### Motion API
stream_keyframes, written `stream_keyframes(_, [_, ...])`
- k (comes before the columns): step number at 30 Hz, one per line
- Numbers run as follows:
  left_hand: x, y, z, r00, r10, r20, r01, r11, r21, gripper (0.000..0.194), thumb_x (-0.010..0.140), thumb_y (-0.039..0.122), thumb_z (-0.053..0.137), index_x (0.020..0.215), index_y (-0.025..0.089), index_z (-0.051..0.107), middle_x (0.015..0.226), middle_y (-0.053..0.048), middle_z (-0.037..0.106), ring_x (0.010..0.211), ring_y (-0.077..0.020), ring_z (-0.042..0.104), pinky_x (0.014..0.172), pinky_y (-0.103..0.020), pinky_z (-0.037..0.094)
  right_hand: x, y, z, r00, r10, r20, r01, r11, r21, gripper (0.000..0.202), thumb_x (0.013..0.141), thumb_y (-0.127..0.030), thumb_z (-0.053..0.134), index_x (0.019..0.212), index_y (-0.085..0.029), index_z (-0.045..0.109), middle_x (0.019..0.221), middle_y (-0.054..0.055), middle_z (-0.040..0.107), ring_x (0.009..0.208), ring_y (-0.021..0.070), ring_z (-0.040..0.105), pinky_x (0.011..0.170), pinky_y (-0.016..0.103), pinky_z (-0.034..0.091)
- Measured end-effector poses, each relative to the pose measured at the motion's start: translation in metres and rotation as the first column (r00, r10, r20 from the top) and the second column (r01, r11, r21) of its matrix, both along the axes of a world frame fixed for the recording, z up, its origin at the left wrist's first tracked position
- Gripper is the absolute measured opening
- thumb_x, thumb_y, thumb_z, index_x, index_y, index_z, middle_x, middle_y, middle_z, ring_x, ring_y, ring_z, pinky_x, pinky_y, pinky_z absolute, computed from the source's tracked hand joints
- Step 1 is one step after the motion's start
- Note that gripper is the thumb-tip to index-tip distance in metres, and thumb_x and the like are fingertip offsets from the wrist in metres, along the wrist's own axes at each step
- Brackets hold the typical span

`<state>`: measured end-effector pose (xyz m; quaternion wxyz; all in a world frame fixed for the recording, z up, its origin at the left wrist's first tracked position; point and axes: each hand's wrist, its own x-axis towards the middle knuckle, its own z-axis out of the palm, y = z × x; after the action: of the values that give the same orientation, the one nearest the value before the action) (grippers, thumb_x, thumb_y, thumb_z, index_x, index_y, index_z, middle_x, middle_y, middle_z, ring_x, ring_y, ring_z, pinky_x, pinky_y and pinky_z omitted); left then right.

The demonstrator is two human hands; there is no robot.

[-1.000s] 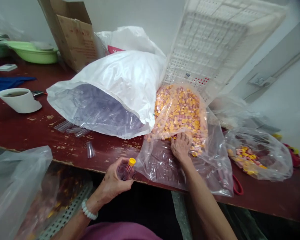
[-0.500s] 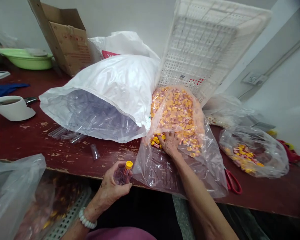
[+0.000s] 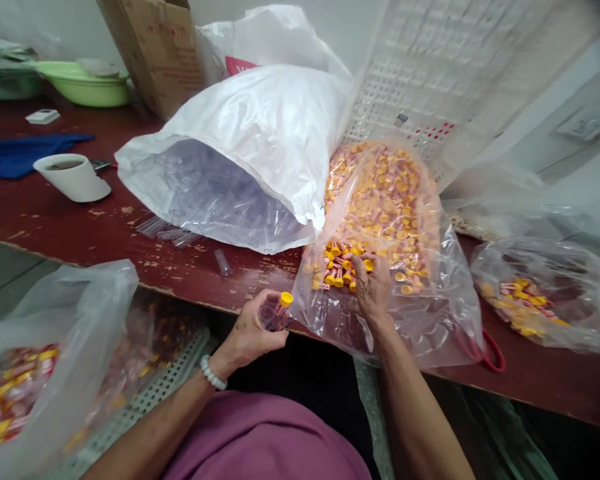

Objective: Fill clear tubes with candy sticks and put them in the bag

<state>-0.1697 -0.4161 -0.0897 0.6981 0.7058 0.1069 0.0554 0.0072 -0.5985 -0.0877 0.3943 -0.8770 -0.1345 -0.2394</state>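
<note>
My left hand (image 3: 253,332), at the table's front edge, is closed around clear plastic tubes (image 3: 269,315). One of them has a yellow cap (image 3: 287,299) on top and a red printed piece inside. My right hand (image 3: 374,287) is in the mouth of a clear plastic bag (image 3: 340,320). Its thumb and fingers close on a yellow-capped piece (image 3: 369,265); the fingertips are partly hidden. Loose yellow caps with pink-and-red pieces (image 3: 337,273) lie beside it, and many more fill the bag behind.
A white sack (image 3: 280,113) of clear tubes lies open on the red-brown table (image 3: 80,227). One loose tube (image 3: 223,263) lies before it. A white cup (image 3: 73,179) stands left; a white crate (image 3: 410,87) leans behind. Red-handled scissors (image 3: 494,350) and another bag (image 3: 580,287) are right.
My right hand has gone from lying spread on the pieces to closing on one, and more loose pieces show beside it. My left hand keeps its hold. The view has shifted.
</note>
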Motion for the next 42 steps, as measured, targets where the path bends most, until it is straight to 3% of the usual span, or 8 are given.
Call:
stream_keyframes(5, [-0.002,-0.005,0.005,0.998,-0.046,0.030,0.044,0.997,0.069,0.042,0.061,0.014,0.068,0.101,0.016,0.054,0.086,-0.003,0.064,0.073,-0.0123,0.060,0.065,-0.022,0.047,-0.066,0.030,0.028,0.921,0.318,-0.228,-0.201,0.884,0.422,0.030,0.086,-0.050,0.049,0.087,-0.020,0.053,0.072,-0.002,0.053,0.064,0.0122,0.049,0.062,0.025,0.041])
stream_keyframes(11, [0.000,-0.010,0.006,0.996,-0.075,0.054,0.077,0.997,-0.022,0.044,0.055,0.009,0.068,0.097,0.015,0.054,0.086,-0.001,0.063,0.075,-0.0128,0.058,0.067,-0.023,0.046,-0.124,0.057,0.031,0.800,0.526,-0.287,-0.362,0.806,0.468,0.024,0.093,-0.044,0.035,0.093,-0.023,0.046,0.080,-0.002,0.049,0.072,0.0116,0.049,0.067,0.025,0.043])
stream_keyframes(16, [0.002,-0.009,0.011,0.998,-0.044,0.040,0.049,0.989,-0.137,0.042,0.055,0.008,0.067,0.093,0.014,0.053,0.080,0.002,0.059,0.070,-0.0102,0.054,0.065,-0.022,0.044,-0.127,0.053,0.023,0.727,0.651,-0.220,-0.551,0.744,0.378,0.022,0.094,-0.036,0.033,0.100,-0.024,0.051,0.108,0.003,0.050,0.106,0.0155,0.048,0.094,0.034,0.040])
stream_keyframes(20, [0.001,-0.006,0.015,0.999,-0.031,0.021,0.033,0.996,-0.077,0.044,0.056,0.007,0.066,0.097,0.014,0.053,0.084,0.000,0.061,0.073,-0.0111,0.055,0.067,-0.022,0.044,-0.122,0.041,0.022,0.820,0.552,-0.149,-0.501,0.820,0.277,0.022,0.091,-0.023,0.036,0.104,-0.026,0.054,0.123,0.004,0.043,0.121,0.0185,0.040,0.104,0.041,0.031])
stream_keyframes(27, [0.002,-0.008,0.004,0.997,-0.074,0.002,0.074,0.988,-0.135,0.042,0.052,0.000,0.058,0.091,0.014,0.055,0.079,0.002,0.060,0.070,-0.0099,0.055,0.061,-0.020,0.041,-0.126,0.032,0.014,0.753,0.656,-0.043,-0.652,0.737,-0.177,0.041,0.069,-0.001,0.043,0.097,-0.025,0.061,0.118,0.005,0.049,0.108,0.0215,0.046,0.092,0.042,0.037])
stream_keyframes(33, [0.007,0.001,0.008,0.996,0.042,-0.073,-0.053,0.985,-0.165,0.044,0.054,0.007,0.066,0.095,0.014,0.052,0.078,0.001,0.062,0.063,-0.0094,0.053,0.058,-0.022,0.042,-0.079,0.023,0.002,0.923,0.385,-0.003,-0.381,0.913,-0.143,0.028,0.080,-0.006,0.040,0.097,-0.018,0.058,0.097,0.008,0.057,0.095,0.0202,0.053,0.084,0.035,0.044])
stream_keyframes(37, [0.005,0.003,0.010,0.997,0.063,-0.052,-0.072,0.982,-0.173,0.044,0.056,0.009,0.067,0.096,0.015,0.050,0.080,0.000,0.062,0.064,-0.0092,0.054,0.059,-0.022,0.043,-0.051,0.026,-0.010,0.926,0.333,-0.176,-0.373,0.746,-0.552,0.016,0.086,-0.019,0.045,0.094,-0.018,0.059,0.092,0.010,0.061,0.090,0.0232,0.053,0.081,0.035,0.043])
stream_keyframes(42, [0.005,-0.001,0.007,0.997,0.074,0.026,-0.073,0.996,-0.046,0.042,0.060,0.007,0.063,0.100,0.016,0.052,0.084,-0.002,0.063,0.070,-0.0106,0.056,0.065,-0.023,0.046,-0.049,0.021,-0.008,0.915,0.319,-0.248,-0.398,0.818,-0.416,0.024,0.089,-0.020,0.041,0.109,-0.017,0.054,0.099,0.011,0.061,0.086,0.0211,0.058,0.073,0.033,0.046])
